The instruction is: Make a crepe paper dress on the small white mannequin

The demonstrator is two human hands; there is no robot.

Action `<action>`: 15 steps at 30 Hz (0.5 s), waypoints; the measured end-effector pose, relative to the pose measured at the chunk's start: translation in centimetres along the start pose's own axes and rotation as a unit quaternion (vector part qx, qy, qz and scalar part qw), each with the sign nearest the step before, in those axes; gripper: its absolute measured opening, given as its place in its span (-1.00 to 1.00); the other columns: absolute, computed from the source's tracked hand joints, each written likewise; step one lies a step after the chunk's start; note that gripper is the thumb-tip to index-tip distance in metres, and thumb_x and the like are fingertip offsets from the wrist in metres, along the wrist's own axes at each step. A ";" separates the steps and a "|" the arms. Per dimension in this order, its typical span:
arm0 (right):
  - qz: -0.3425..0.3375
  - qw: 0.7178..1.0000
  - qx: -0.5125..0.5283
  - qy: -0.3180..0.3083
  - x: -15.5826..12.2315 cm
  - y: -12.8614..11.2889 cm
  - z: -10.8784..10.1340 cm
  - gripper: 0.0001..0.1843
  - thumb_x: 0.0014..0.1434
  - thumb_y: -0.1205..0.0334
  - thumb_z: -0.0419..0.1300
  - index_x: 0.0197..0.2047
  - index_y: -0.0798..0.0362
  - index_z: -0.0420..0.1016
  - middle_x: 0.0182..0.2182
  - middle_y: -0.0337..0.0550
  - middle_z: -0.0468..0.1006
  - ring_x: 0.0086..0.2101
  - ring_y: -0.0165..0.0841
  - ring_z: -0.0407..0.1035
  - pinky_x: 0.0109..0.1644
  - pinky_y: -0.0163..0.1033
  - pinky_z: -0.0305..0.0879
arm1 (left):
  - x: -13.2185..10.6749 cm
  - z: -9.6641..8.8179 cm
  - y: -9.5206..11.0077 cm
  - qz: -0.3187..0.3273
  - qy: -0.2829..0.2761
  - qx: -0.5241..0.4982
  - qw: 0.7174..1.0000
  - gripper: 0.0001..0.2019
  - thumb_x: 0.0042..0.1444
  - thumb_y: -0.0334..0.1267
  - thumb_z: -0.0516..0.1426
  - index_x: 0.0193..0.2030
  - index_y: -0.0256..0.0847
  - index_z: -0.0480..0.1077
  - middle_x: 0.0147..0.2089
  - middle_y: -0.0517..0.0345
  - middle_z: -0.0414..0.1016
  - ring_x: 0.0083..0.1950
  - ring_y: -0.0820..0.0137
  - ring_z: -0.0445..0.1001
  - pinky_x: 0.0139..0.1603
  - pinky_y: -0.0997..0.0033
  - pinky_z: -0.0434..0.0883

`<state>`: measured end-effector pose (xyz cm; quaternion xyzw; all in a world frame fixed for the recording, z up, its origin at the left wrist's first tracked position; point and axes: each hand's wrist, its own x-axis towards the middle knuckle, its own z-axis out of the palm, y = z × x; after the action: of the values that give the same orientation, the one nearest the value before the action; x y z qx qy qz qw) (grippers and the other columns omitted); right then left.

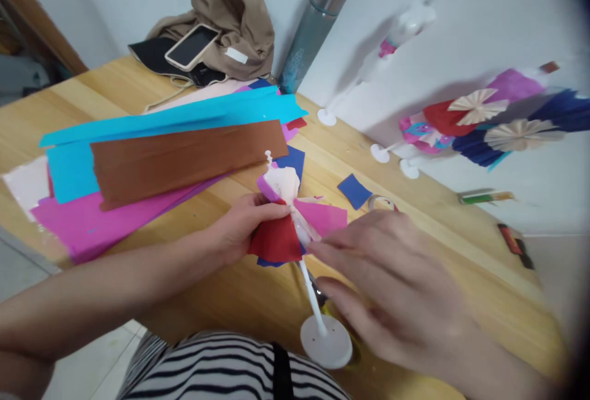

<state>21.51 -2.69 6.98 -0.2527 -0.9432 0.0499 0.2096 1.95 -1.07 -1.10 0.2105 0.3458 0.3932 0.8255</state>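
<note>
A small figure on a white stick stand is dressed in crepe paper, with a red skirt piece (276, 237), a pink piece (325, 217) at its side and a whitish top (286, 182). It leans, its round white base (326, 341) towards my body. My left hand (242, 222) is closed on the figure's middle, thumb across the gathered paper. Beside the skirt, my right hand (391, 277) has its fingers stretched out and thumb apart, slightly blurred; the fingertips are at the white and pink paper. Partly hidden behind the stick lie scissors (319, 292).
Crepe paper sheets, brown (188, 163), turquoise (175, 114) and magenta (124, 222), lie at left. Behind them are a phone (192, 47), a brown cloth (244, 25) and a flask (318, 25). Right: a blue square (354, 191), a tape roll (382, 201) and dressed stands (479, 108).
</note>
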 end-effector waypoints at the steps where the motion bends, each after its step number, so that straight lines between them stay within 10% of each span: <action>1: -0.014 1.000 -0.021 -0.011 0.0 -0.4 0.6 -0.80 0.24 0.33 0.22 -0.05 0.16 0.50 -0.29 -0.04 0.56 -0.28 -0.21 0.33 -0.23 -0.02 0.26 | 0.0 0.0 0.0 0.003 0.003 -0.005 1.000 -0.69 -0.04 -0.23 0.31 -0.13 -0.28 0.50 -0.10 -0.04 0.61 -0.11 0.22 0.55 -0.01 0.25 0.42; 15: 0.003 0.996 -0.089 -0.016 1.4 -1.4 2.2 -0.78 0.21 0.40 0.19 -0.13 -0.06 0.57 -0.40 -0.13 0.55 -0.39 -0.21 0.32 -0.30 -0.01 0.21 | -0.4 0.0 0.0 -0.018 0.031 -0.038 0.999 -0.82 -0.05 -0.27 0.31 -0.29 -0.24 0.49 -0.32 0.09 0.56 -0.30 0.36 0.47 -0.28 0.40 0.37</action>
<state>18.84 -3.14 5.79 -0.2720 -0.9465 -0.0294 0.1710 1.77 -1.35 -0.92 0.1603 0.3599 0.3970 0.8289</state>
